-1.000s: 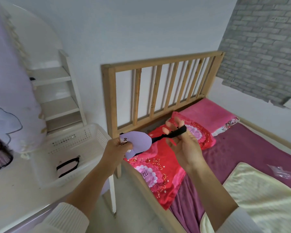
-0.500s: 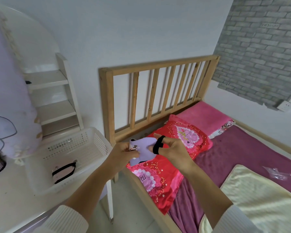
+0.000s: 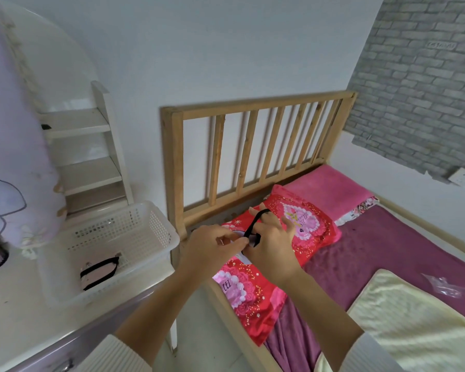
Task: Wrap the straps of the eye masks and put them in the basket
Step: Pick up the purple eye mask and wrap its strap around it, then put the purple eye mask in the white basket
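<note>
Both hands meet above the bed's edge around a lilac eye mask (image 3: 236,234), which they mostly hide. My left hand (image 3: 212,247) pinches the mask from the left. My right hand (image 3: 271,242) holds it from the right, and the mask's black strap (image 3: 255,221) runs taut over its raised fingers and down to the mask. The white plastic basket (image 3: 156,226) stands on the desk to the left. A pink eye mask (image 3: 98,272) with its black strap wound round it lies on the basket's floor.
A wooden slatted headboard (image 3: 253,149) rises just behind my hands. Red pillows (image 3: 301,224), a purple blanket and a cream towel (image 3: 414,318) cover the bed. White shelves (image 3: 91,157) and a lilac cushion stand behind the basket. A clear plastic wrapper (image 3: 446,287) lies at right.
The hands came together; the strap, earlier stretched out to the right, is now looped over my right fingers close against the mask, which the hands now cover. The camera tilted slightly.
</note>
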`<state>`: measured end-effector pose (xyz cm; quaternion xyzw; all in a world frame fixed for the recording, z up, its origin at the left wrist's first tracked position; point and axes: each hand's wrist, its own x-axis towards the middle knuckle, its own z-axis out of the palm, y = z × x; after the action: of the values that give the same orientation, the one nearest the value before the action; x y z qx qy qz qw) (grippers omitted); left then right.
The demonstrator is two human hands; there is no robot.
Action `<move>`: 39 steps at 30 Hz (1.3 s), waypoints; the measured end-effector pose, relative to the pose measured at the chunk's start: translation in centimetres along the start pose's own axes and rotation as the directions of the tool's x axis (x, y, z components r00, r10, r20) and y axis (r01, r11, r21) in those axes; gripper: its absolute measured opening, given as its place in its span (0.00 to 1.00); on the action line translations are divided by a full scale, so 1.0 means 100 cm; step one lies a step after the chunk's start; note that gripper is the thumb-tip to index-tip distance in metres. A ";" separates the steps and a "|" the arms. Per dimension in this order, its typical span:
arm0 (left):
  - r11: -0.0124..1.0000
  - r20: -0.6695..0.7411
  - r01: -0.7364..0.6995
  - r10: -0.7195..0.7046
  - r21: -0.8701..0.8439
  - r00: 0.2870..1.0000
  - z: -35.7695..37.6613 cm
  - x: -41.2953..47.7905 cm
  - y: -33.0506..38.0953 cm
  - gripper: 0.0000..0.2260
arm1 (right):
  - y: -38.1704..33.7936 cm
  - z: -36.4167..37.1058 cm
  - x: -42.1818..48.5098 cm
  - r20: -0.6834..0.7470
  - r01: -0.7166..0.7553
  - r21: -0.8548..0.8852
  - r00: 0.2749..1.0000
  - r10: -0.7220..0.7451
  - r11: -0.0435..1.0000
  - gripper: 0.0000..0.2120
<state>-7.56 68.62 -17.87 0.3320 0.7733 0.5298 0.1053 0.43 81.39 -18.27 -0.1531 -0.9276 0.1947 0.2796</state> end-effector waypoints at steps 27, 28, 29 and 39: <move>0.707 -0.224 0.464 -0.647 -0.534 0.729 -0.092 0.000 -0.091 0.10 | -0.060 0.061 0.017 0.228 -0.363 0.607 0.932 0.284 0.707 0.02; 0.720 -0.193 0.476 -0.631 -0.504 0.751 -0.098 -0.003 -0.096 0.10 | -0.066 0.066 0.020 0.256 -0.374 0.607 0.928 0.272 0.701 0.02; 0.734 -0.160 0.490 -0.617 -0.470 0.771 -0.105 -0.005 -0.101 0.10 | -0.071 0.072 0.024 0.294 -0.390 0.602 0.919 0.261 0.696 0.02; 0.635 0.090 0.553 -0.609 -0.539 0.788 -0.164 0.005 -0.146 0.13 | -0.089 0.144 0.081 0.677 -0.662 0.551 0.711 0.190 0.508 0.11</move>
<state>-22.21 53.46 -23.90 -0.0052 0.6615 0.6783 0.3198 -15.96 72.77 -21.63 -0.1937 -0.7187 0.6676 -0.0142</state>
